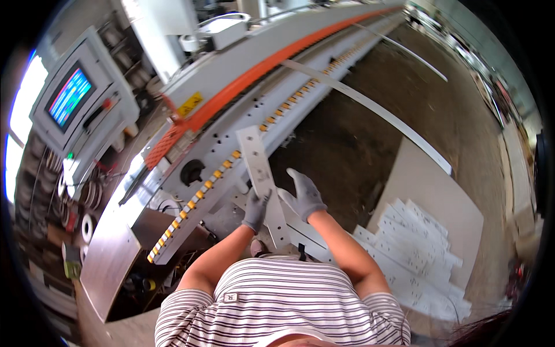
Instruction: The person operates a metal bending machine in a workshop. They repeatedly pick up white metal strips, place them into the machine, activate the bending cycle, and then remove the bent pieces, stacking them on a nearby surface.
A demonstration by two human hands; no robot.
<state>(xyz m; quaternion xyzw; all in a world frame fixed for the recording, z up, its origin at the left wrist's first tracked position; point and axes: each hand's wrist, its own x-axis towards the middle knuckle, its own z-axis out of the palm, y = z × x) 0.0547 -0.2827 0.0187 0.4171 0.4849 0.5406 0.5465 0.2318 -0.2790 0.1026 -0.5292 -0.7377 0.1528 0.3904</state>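
Note:
A long narrow white panel (263,173) with a row of drilled holes lies lengthwise in front of me, its far end over the machine's roller rail (214,179). My left hand (255,211), in a grey glove, grips the panel's left edge, with the thumb on top. Beside the right edge, my right hand (305,198), gloved too, has its thumb spread wide from the fingers. Its fingertips come close to the panel; whether they touch it I cannot tell. The panel's near end hangs in front of my body.
A control console (81,101) with a lit screen stands at the left. The long machine's orange guard (243,87) runs away to the far right. Two long strips, the nearer a white strip (370,104), jut from it. Stacked drilled panels (413,248) lie at the right on a large board (428,185).

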